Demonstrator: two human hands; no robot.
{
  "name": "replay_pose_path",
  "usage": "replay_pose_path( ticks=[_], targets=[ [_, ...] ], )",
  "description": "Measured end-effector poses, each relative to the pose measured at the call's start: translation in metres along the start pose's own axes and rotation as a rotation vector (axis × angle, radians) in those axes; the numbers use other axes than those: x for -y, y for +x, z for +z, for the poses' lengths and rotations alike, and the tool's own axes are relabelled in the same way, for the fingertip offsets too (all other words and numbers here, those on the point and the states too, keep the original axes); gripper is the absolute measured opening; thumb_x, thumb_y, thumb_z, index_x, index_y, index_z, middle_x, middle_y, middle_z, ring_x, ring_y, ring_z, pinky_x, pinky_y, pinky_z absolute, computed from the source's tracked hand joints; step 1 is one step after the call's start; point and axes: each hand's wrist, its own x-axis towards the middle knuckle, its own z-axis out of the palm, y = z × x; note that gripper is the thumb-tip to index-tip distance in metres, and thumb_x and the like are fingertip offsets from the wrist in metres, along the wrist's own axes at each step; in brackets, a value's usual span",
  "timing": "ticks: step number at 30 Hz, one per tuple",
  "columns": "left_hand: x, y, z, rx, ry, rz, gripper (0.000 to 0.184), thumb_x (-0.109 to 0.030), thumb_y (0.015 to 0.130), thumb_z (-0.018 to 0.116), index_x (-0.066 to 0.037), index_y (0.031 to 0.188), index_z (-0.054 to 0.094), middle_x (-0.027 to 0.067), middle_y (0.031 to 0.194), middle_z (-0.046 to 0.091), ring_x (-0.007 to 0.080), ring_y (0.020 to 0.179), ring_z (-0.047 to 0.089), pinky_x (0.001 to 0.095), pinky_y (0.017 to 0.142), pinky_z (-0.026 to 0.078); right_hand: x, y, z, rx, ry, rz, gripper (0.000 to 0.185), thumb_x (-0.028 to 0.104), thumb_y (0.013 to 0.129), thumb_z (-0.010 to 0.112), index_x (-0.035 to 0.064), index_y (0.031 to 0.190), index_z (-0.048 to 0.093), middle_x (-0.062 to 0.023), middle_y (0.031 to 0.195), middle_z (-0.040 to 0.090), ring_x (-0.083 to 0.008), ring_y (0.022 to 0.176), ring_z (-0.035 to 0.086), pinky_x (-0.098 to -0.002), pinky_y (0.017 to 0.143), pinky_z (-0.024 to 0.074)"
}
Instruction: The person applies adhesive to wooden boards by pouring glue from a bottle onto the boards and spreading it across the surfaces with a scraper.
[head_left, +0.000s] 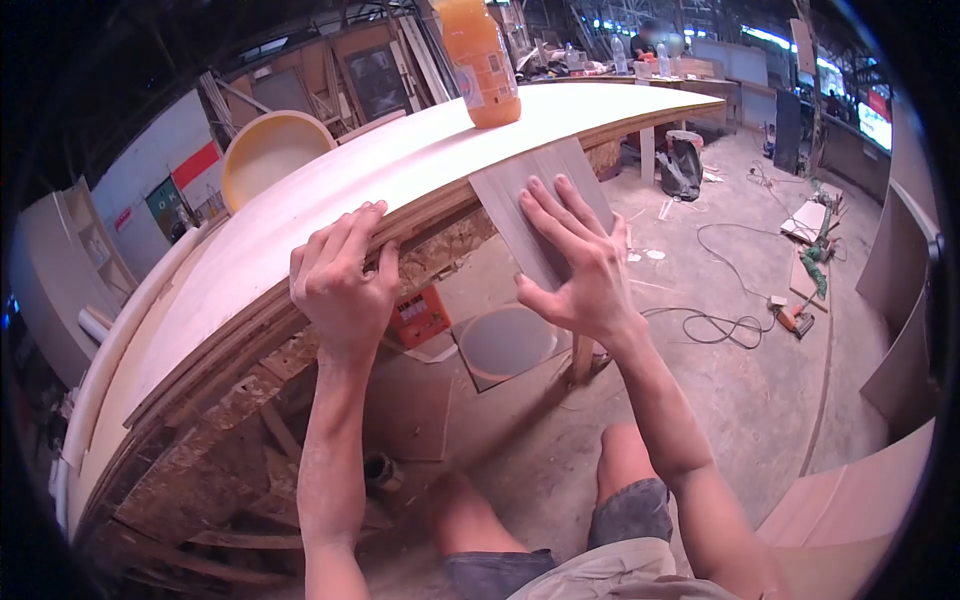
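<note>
Left hand (345,268) clasps the panel edge (432,206); right hand (584,268) (spread wide) rests on a grey strip (506,208).

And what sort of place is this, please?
Probably a woodworking workshop: there is a long, pale board with layered wooden edges, an orange handheld power tool on the grey concrete floor, and narrow, light-coloured planks behind.

Bottle (482,75) on worktop (370,165) — panel (508,210) against near edge (430,212) — drill (797,320) on floor (720,390), right.
</note>
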Motion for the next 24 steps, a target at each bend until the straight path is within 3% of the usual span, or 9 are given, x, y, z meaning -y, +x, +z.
replay_pose_path(
  ticks=[7, 13, 16, 19, 22, 24],
  targets=[
    [0.0, 0.002, 0.0, -0.015, 0.008, 0.015, 0.039, -0.007, 0.063, 0.075, -0.014, 0.101, 0.07, 0.0017, 0.098, 0.069, 0.0174, 0.09, 0.064, 0.0306, 0.081, 0.045, 0.0, 0.008, -0.004, -0.018, 0.026, 0.001, 0.067, 0.033, 0.064, 0.064, 0.0184, 0.129, 0.056, 0.0012, 0.141, 0.046, -0.022, 0.136, 0.034, -0.074, 0.098, 0.0166],
    [-0.001, 0.001, -0.001, 0.007, 0.02, 0.001, 0.039, -0.004, 0.064, 0.074, -0.014, 0.101, 0.07, 0.0025, 0.099, 0.07, 0.0179, 0.092, 0.064, 0.0299, 0.081, 0.044, -0.001, 0.007, -0.023, 0.11, 0.037, 0.025, 0.065, 0.03, 0.064, 0.065, 0.0159, 0.127, 0.057, 0.0012, 0.14, 0.048, -0.0224, 0.136, 0.035, -0.0738, 0.099, 0.0162],
    [-0.003, 0.003, -0.003, 0.008, 0.004, -0.003, 0.038, -0.004, 0.064, 0.073, -0.014, 0.101, 0.07, 0.0034, 0.099, 0.07, 0.0186, 0.091, 0.064, 0.0302, 0.081, 0.044, 0.001, 0.005, -0.028, 0.137, 0.048, 0.045, 0.065, 0.032, 0.064, 0.065, 0.0139, 0.126, 0.058, -0.0025, 0.138, 0.049, -0.0243, 0.134, 0.037, -0.0717, 0.1, 0.0175],
    [-0.002, 0.004, -0.003, 0.01, 0.022, 0.02, 0.038, -0.006, 0.063, 0.074, -0.013, 0.1, 0.07, 0.0025, 0.099, 0.07, 0.0189, 0.091, 0.064, 0.0315, 0.082, 0.045, -0.015, 0.003, -0.014, 0.529, 0.066, 0.238, 0.064, 0.033, 0.065, 0.066, 0.01, 0.124, 0.059, -0.0065, 0.136, 0.052, -0.0291, 0.132, 0.039, -0.0669, 0.104, 0.0188],
    [-0.001, 0.007, -0.007, 0.067, 0.088, 0.024, 0.038, -0.013, 0.064, 0.078, -0.011, 0.101, 0.069, 0.0038, 0.098, 0.07, 0.0188, 0.09, 0.064, 0.0316, 0.081, 0.045, -0.049, -0.044, 0.003, 0.325, 0.244, 0.186, 0.066, 0.035, 0.067, 0.066, 0.0059, 0.125, 0.057, -0.0139, 0.131, 0.054, -0.0311, 0.128, 0.044, -0.0535, 0.107, 0.026],
    [-0.002, 0.017, -0.017, 0.216, 0.124, 0.029, 0.038, -0.02, 0.066, 0.08, -0.01, 0.1, 0.07, 0.0055, 0.096, 0.07, 0.0194, 0.087, 0.065, 0.0311, 0.077, 0.047, -0.073, -0.074, 0.011, 0.31, 0.527, 0.282, 0.069, 0.036, 0.068, 0.066, 0.0022, 0.127, 0.054, -0.0162, 0.13, 0.055, -0.0287, 0.126, 0.047, -0.0433, 0.105, 0.0318]
  ],
)
